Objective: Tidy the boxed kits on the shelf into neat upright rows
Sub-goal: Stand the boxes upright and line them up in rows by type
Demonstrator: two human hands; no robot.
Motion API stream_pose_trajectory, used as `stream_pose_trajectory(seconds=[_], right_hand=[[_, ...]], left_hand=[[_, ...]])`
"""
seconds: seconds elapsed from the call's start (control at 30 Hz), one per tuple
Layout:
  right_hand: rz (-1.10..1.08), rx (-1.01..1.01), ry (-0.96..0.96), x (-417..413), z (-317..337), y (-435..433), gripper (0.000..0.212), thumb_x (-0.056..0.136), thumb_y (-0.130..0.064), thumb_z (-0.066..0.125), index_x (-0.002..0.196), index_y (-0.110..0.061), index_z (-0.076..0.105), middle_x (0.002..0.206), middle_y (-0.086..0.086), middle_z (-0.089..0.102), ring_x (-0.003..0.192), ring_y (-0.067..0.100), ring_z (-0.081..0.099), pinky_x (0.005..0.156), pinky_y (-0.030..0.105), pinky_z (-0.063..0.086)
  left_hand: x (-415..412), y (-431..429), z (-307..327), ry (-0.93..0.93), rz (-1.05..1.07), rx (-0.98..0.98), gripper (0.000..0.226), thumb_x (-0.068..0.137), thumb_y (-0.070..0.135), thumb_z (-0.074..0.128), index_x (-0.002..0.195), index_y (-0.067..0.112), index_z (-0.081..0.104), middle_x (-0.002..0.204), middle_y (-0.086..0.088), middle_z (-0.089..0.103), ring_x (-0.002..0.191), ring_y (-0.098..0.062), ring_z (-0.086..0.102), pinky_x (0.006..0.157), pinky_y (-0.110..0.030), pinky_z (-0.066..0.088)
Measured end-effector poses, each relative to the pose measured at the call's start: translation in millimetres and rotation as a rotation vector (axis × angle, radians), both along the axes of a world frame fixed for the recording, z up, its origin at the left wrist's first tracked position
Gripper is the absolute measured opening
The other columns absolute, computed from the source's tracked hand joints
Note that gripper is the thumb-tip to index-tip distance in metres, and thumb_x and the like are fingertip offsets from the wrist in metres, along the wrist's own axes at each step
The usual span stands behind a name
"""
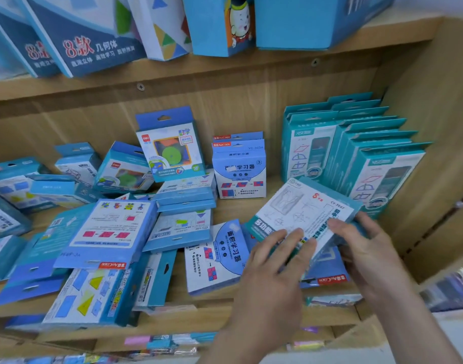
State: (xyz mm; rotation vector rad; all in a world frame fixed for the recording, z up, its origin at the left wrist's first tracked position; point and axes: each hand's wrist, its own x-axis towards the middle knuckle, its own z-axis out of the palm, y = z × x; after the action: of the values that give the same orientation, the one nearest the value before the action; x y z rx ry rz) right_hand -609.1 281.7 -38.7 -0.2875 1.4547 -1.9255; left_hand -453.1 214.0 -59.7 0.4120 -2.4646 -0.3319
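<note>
A flat teal-edged kit box (pixel 298 208) with line drawings on its white back is tilted above the shelf's right front. My left hand (pixel 272 261) grips its near left edge and my right hand (pixel 366 245) holds its right edge. Behind it, several teal kits (pixel 356 156) stand upright in a tidy row against the right wall. Two blue-and-white kits (pixel 239 172) stand upright mid-shelf. A kit with a green disc (pixel 171 151) leans upright at the back. Several blue kits (pixel 104 232) lie jumbled flat across the left and middle.
The wooden shelf (pixel 225 306) has a side wall (pixel 435 127) close on the right. An upper shelf (pixel 198 72) carries larger blue boxes (pixel 93 43). A lower shelf with colourful packs (pixel 159 342) shows below the front edge.
</note>
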Motion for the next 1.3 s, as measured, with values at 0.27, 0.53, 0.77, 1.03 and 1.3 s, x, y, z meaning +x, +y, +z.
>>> stream_pose_trajectory(seconds=[0.27, 0.53, 0.77, 1.03, 1.3], right_hand=[[-0.011, 0.151, 0.048, 7, -9, -15, 0.009, 0.090, -0.019, 0.059, 0.092, -0.022, 0.067, 0.077, -0.011, 0.074, 0.067, 0.005, 0.068, 0.057, 0.025, 0.049], [0.025, 0.226, 0.174, 40, -15, -34, 0.011, 0.092, -0.026, 0.056, 0.092, -0.019, 0.064, 0.086, -0.013, 0.066, 0.066, -0.007, 0.060, 0.061, 0.017, 0.042], [0.156, 0.371, 0.373, 45, 7, -38, 0.037, 0.083, -0.050, 0.062, 0.114, -0.031, 0.053, 0.112, -0.004, 0.059, 0.105, 0.022, 0.054, 0.091, 0.040, 0.037], [0.077, 0.718, 0.703, 58, 6, -22, 0.101, 0.049, -0.099, 0.031, 0.126, -0.036, 0.046, 0.133, 0.020, 0.054, 0.117, 0.047, 0.050, 0.100, 0.060, 0.038], [-0.289, 0.803, 1.238, 95, 14, -23, 0.067, 0.081, -0.063, 0.039, 0.117, -0.009, 0.057, 0.083, 0.030, 0.054, 0.080, 0.047, 0.054, 0.074, 0.053, 0.049]], left_hand=[[24, -25, -9, -0.089, 0.014, 0.056, 0.058, 0.084, 0.014, 0.043, 0.139, 0.031, 0.038, 0.151, 0.008, 0.030, 0.138, -0.017, 0.030, 0.097, -0.037, 0.048], [51, -46, -20, -0.160, 0.131, 0.012, 0.076, 0.078, 0.003, 0.065, 0.141, 0.029, 0.033, 0.154, 0.003, 0.023, 0.142, -0.019, 0.022, 0.104, -0.038, 0.042], [75, -43, 11, -0.143, 0.146, 0.105, 0.068, 0.084, 0.012, 0.055, 0.142, 0.035, 0.027, 0.157, 0.008, 0.014, 0.143, -0.016, 0.016, 0.107, -0.040, 0.037], [204, -112, 66, -0.249, 0.438, 0.091, 0.070, 0.065, 0.006, 0.051, 0.130, 0.032, 0.054, 0.146, 0.008, 0.042, 0.134, -0.013, 0.032, 0.110, -0.028, 0.030], [237, -164, 41, -0.368, 0.412, 0.031, 0.042, 0.089, 0.022, 0.054, 0.130, 0.025, 0.057, 0.137, -0.003, 0.054, 0.128, -0.033, 0.046, 0.098, -0.054, 0.045]])
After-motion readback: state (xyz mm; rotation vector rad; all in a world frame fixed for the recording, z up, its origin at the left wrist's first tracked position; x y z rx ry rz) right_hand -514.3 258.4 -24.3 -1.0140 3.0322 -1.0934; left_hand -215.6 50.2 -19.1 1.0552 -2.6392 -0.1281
